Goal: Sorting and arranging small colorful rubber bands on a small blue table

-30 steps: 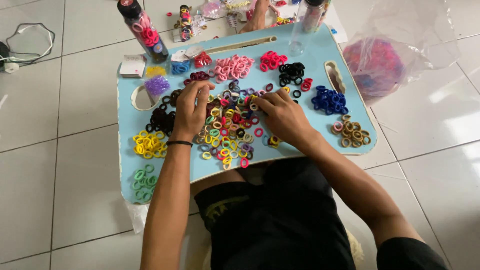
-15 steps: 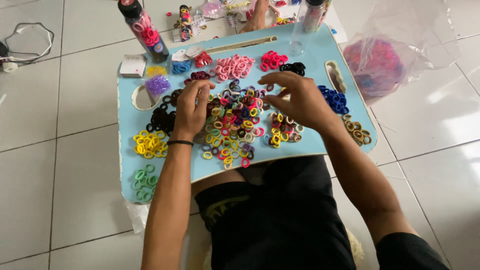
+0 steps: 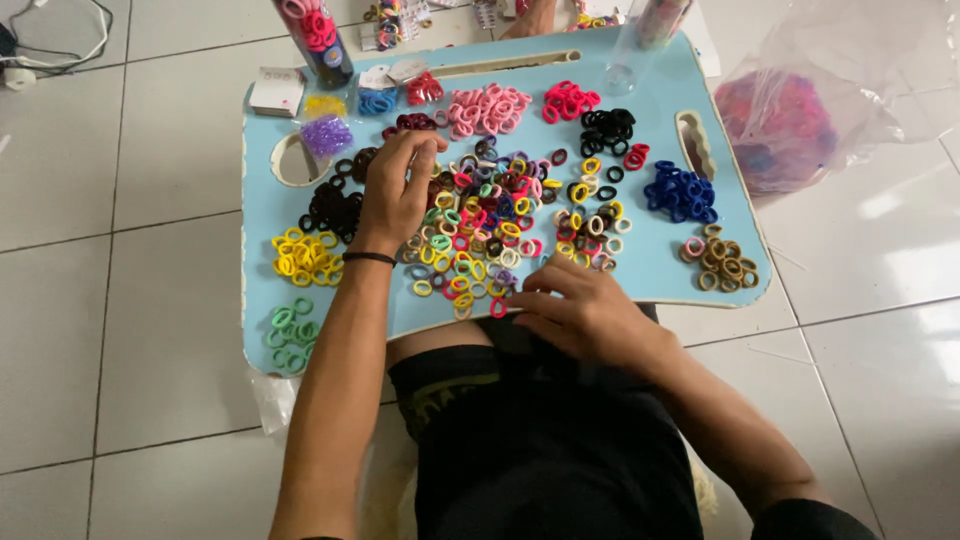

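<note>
Nearest you, your right hand (image 3: pixel 590 315) rests at the near edge of the light blue lap table (image 3: pixel 650 262), fingers loosely curled, holding nothing you can see. Farther out, your left hand (image 3: pixel 395 195) presses bent fingertips into the mixed heap of small hair ties (image 3: pixel 480 235); a grip cannot be told.

Light-blue lap tray (image 3: pixel 655 265) on tiled floor (image 3: pixel 130 300); sorted hair-tie piles (image 3: pixel 480 225); bottles (image 3: pixel 318 35)

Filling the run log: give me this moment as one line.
left hand: fingers in mixed hair ties | right hand: at near edge of blue lap tray, grip unclear | sorted: yellow pile, blue pile
</note>
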